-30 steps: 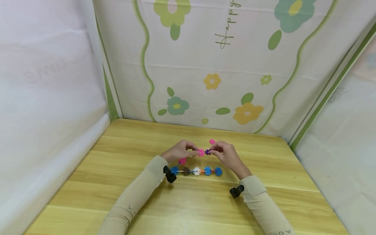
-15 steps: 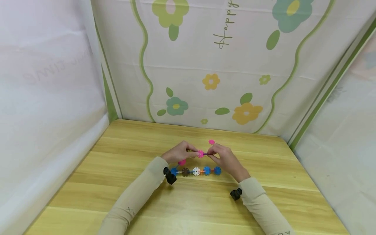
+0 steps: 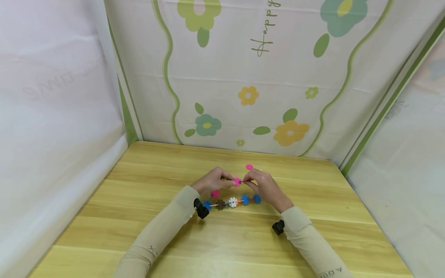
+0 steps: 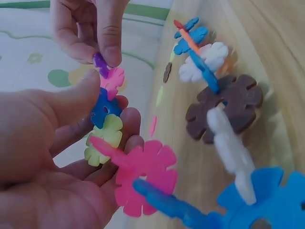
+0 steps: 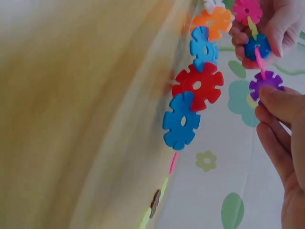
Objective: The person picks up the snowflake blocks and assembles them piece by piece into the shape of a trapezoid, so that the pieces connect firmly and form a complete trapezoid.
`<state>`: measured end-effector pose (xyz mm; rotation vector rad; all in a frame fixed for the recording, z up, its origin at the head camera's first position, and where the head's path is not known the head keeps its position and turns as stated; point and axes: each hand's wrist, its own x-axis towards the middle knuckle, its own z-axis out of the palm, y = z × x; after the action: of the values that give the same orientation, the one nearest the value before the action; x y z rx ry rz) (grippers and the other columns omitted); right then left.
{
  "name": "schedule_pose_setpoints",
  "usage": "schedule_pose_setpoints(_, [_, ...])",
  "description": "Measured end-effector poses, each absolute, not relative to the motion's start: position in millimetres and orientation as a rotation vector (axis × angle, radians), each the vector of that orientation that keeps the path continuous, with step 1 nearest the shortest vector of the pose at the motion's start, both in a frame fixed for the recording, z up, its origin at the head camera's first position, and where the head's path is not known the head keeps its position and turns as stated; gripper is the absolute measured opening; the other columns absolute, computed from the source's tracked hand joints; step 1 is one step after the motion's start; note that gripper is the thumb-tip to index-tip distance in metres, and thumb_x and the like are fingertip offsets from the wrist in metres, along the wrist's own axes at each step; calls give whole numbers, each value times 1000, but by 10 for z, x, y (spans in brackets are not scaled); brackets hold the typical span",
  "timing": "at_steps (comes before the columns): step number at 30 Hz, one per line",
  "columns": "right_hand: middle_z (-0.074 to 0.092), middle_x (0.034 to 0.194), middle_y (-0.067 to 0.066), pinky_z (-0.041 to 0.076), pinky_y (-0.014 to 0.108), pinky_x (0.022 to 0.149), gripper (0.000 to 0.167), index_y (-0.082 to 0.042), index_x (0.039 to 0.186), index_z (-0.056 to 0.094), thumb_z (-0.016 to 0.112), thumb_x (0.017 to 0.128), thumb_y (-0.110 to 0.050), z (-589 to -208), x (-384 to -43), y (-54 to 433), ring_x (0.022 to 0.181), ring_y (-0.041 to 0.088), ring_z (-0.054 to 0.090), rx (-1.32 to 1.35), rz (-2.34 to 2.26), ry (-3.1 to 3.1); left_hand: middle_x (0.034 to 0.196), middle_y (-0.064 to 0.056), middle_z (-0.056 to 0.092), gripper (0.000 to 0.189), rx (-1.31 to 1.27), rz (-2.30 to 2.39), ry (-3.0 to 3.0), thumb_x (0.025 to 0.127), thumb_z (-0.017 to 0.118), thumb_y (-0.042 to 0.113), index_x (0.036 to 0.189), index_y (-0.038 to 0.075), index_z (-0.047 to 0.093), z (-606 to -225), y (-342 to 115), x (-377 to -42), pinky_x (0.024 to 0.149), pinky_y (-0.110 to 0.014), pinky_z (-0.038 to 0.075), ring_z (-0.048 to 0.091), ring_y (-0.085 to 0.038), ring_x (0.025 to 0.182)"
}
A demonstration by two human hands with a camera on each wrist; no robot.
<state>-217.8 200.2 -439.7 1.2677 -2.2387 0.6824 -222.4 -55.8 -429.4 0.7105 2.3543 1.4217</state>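
Observation:
In the left wrist view, my left hand [image 4: 47, 143] pinches a blue notched plastic disc [image 4: 106, 107] between thumb and fingers. It is part of a chain of interlocking snowflake discs, with a light green disc [image 4: 104, 140] and a pink disc [image 4: 145, 179] on the near side. Beyond the blue one sits another pink disc [image 4: 113, 82]. My right hand [image 5: 286, 129] pinches a purple disc [image 5: 259, 86], whose edge meets that pink disc. From the near pink disc the chain bends round into a row with a brown disc [image 3: 220, 204], a white disc [image 3: 233, 202] and blue discs [image 3: 257, 198].
Loose discs lie on the wooden table [image 3: 167, 231] behind my right hand, among them a pink piece [image 3: 249, 167], a brown piece [image 5: 155, 203] and yellow-green ones. A flower-print cloth wall [image 3: 222, 77] stands along the table's back edge.
The purple disc, earlier face-on and apart from the pink one, is turned edge-on and brought left against it by my right hand. The row of discs has tilted slightly, its right end farther back.

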Motion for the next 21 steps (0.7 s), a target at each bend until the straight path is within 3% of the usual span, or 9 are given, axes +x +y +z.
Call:
schedule_pose_setpoints(5, [75,97,10,64,39,78,26,-3,102,74,88,81,2,-4326,-2287,2071,88,24,74,1234,687,-2351,119,-18,76,25,630,1457,2303,106,67,28,116,8,79,-4294,-591,-2247,90,-45,56,68,-36,105])
schedule_pose_setpoints(11, [75,106,12,62,46,85,22,-1,113,75,81,93,-7,-4263,-2595,2183,96,32,72,1046,629,-2647,122,-18,74,26,572,1488,2289,107,65,27,119,8,76,-4284,-669,-2274,96,-48,54,66,-35,111])
schedule_pose_setpoints(15, [75,111,17,60,47,88,24,2,119,74,76,98,-10,-4289,-2823,2206,100,31,71,952,552,-2812,119,-13,73,23,542,1493,2306,106,66,28,115,11,77,-4289,-671,-2295,97,-49,55,66,-32,111])
schedule_pose_setpoints(21, [67,88,9,50,37,72,14,-1,94,70,73,101,-13,-4380,-3065,2160,78,19,55,865,479,-2952,116,-7,74,22,541,1499,2319,105,69,32,113,14,78,-4292,-641,-2304,95,-47,55,66,-36,114])
